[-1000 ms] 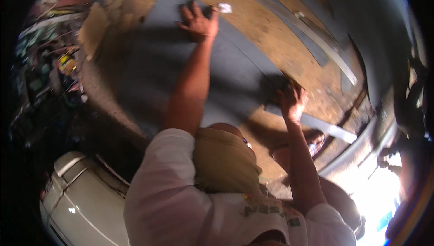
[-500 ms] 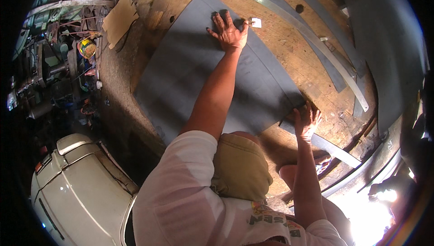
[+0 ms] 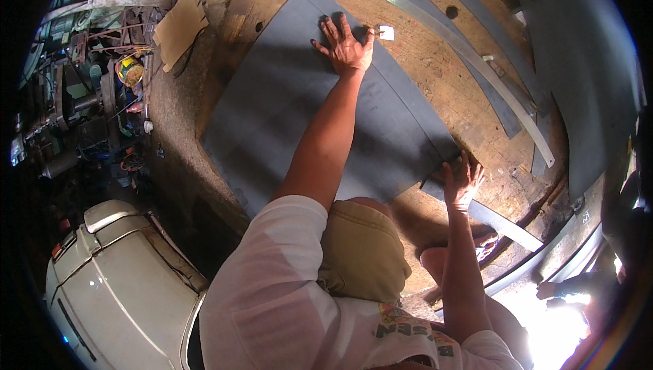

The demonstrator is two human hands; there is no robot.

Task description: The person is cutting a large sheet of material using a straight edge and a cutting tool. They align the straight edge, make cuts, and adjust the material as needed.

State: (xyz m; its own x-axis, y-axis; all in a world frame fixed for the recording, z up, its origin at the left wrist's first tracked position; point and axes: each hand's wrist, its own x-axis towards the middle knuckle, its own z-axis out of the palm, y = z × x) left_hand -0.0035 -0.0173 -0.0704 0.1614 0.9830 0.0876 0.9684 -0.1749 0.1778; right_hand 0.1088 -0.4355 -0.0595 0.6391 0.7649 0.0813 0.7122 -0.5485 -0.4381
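Note:
A large grey flat sheet [image 3: 286,98], with a line running near its right side, lies on the worn wooden surface. My left hand [image 3: 347,47] rests palm down on its upper part, fingers spread. By that thumb is a small white square piece [image 3: 386,32]. My right hand [image 3: 464,183] lies with fingers apart at the sheet's right corner, fingertips over the edge. Under and beside this hand a flat metal strip [image 3: 507,227] sticks out toward the lower right; its other end is partly hidden.
Long grey strips [image 3: 476,74] and a thin metal straightedge [image 3: 435,22] lie on the wood [image 3: 422,64] to the right. Beyond them stands a curved grey sheet [image 3: 578,77]. Cardboard [image 3: 181,30] and cluttered machine parts [image 3: 88,101] are at left, above a white scooter-like body [image 3: 129,295].
Both my hands stay in place on the sheet, which has barely shifted. At the lower right edge, a dark shape, seemingly another person's arm, has changed position against the bright light.

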